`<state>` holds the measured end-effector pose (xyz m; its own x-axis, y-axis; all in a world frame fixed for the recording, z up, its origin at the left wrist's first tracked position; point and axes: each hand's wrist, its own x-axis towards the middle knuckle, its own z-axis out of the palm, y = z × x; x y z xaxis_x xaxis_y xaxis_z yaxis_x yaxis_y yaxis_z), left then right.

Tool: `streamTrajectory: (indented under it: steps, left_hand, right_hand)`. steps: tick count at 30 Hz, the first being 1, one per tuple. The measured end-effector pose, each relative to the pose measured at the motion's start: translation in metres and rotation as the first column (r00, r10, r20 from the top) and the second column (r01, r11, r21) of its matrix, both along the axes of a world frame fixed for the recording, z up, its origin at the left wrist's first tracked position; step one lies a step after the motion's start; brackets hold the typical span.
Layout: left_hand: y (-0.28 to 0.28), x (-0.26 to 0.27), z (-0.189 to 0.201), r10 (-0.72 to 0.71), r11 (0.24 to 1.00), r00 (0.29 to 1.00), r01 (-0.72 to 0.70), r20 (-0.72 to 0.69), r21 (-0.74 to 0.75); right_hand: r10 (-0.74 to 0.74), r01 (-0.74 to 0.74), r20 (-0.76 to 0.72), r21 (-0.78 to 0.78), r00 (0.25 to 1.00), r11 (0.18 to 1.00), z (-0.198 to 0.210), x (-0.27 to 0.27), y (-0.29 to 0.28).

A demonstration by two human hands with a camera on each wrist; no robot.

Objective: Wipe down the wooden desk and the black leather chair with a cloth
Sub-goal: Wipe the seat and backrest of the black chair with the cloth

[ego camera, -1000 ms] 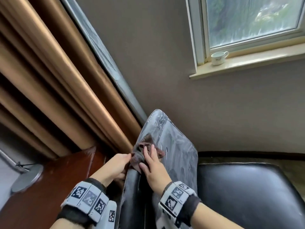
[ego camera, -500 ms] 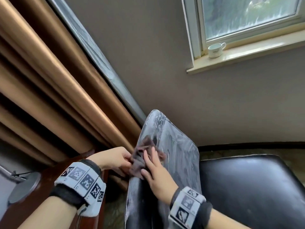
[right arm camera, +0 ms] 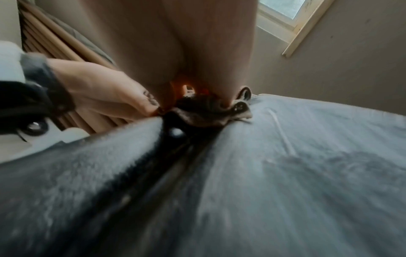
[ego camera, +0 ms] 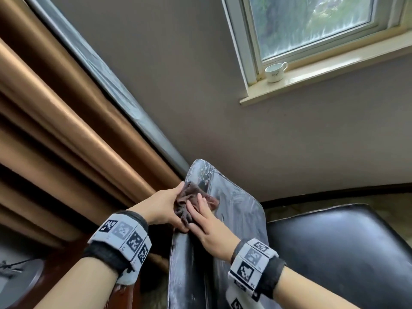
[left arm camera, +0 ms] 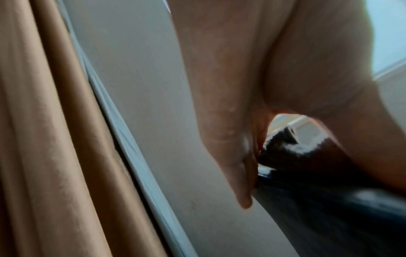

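Here: grey wall, bronze curtain [ego camera: 55, 130], window sill with white cup [ego camera: 275, 72]. Black leather chair [ego camera: 236, 219], backrest glossy, beside wooden table [ego camera: 124, 295]. Brown cloth [ego camera: 189, 201] on backrest's upper edge, under right hand [ego camera: 207, 228], fingers flat, pressing. Left hand [ego camera: 160, 208] grips backrest edge, touching cloth.

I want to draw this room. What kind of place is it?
Probably a study or a bedroom in a home. There is a black chair beside a wooden desk, long brown curtains, and a cup standing on the sill of a window.
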<state>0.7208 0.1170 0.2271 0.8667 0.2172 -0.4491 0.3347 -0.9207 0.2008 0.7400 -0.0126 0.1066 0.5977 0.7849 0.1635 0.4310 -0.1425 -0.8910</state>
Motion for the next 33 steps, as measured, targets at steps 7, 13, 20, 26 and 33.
streamTrajectory:
  steps: [7,13,20,26,33]
  left_hand:
    - [-0.001,0.001,-0.011,-0.054,0.995,0.999,0.054,-0.001,0.085]
    - [0.007,-0.010,-0.017,-0.097,0.991,0.995,0.094,0.025,0.100]
    - [0.014,-0.017,-0.025,-0.079,0.997,0.995,0.077,0.059,0.026]
    - [0.017,-0.020,-0.030,0.044,0.993,0.997,-0.036,0.063,-0.113]
    - [0.016,-0.014,-0.030,0.052,0.985,0.996,-0.039,0.075,-0.170]
  right_hand:
    - [-0.101,0.084,-0.100,-0.164,0.990,0.983,0.020,0.073,0.031]
    - [-0.099,0.085,-0.122,-0.116,0.988,0.990,0.013,0.063,0.033]
    - [-0.142,0.112,-0.126,-0.218,0.982,0.970,0.021,0.101,0.044]
    - [-0.077,0.074,-0.047,-0.053,0.996,0.996,-0.005,0.064,0.024]
    - [-0.138,0.126,-0.079,-0.144,0.987,0.982,0.011,0.115,0.047]
